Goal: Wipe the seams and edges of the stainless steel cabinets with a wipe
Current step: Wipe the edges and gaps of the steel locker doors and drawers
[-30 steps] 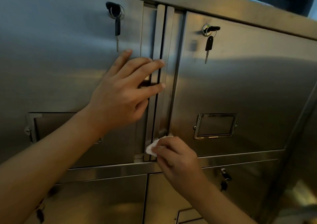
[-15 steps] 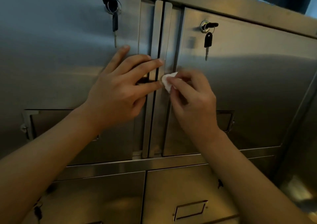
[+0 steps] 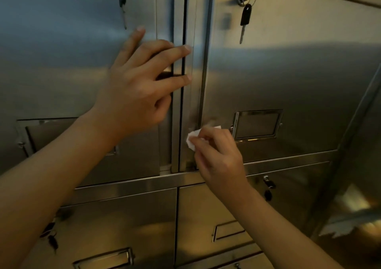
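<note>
Wipe at cabinet seam.
Right hand [image 3: 218,161] pinches wipe [image 3: 191,139] seemingly against seam [image 3: 183,112]; left hand [image 3: 140,87] flat, fingers straight on door [image 3: 61,52].

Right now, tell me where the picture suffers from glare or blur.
Head view: warm glare banding across the right door; the wipe and right hand are slightly motion-blurred; wide-angle bending tilts the frame edge at right.

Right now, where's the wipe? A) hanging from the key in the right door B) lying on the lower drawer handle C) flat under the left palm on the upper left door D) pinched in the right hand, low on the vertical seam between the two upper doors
D: the right hand pinches the white wipe against the lower part of the vertical seam, while the left hand rests on the doors with fingers straight.
</note>
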The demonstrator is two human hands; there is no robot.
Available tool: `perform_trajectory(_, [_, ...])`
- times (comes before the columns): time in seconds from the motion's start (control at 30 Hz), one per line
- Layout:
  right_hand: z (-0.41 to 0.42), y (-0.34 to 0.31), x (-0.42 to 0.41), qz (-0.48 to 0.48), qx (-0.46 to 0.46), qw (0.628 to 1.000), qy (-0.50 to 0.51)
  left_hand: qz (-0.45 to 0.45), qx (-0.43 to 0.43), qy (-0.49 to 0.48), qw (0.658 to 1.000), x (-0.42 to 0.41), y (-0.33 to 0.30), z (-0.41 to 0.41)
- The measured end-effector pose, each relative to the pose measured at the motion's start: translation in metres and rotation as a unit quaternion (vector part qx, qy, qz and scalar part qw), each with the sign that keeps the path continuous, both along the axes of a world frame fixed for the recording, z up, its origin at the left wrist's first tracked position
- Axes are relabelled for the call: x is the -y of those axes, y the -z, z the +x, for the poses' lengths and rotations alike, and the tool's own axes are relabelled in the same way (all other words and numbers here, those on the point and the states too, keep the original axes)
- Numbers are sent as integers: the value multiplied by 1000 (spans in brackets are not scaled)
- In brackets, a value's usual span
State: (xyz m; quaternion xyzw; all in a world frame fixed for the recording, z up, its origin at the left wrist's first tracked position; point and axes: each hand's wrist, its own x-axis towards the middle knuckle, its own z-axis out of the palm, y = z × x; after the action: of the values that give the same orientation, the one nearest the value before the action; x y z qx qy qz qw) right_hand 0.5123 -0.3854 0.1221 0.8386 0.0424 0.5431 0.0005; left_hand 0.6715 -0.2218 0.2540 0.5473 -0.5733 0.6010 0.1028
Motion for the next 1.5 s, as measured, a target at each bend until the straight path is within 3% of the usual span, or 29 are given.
perform_trajectory(0.2, [-7, -8, 0, -13, -6, 1000, -8, 1, 0, 7, 1000, -1, -1, -1])
perform_trajectory(0.4, [-12, -98, -5, -13, 151, 988, -10, 5, -11, 14, 1000, 0, -1, -1])
perform_trajectory(0.53, [10, -131, -4, -17, 160, 987, -20, 6, -13, 12, 1000, -1, -2, -3])
perform_trajectory(0.73, [18, -84, -8, -5, 132, 990, -45, 2, -22, 26, 999, -2, -1, -3])
perform_trajectory(1.07, [1, 23, -10, 42, -7, 998, -49, 2, -23, 26, 999, 0, 1, -3])
perform_trajectory(1.5, [-3, 51, -19, 97, -27, 994, -32, 15, -102, 31, 994, -4, 8, -17])
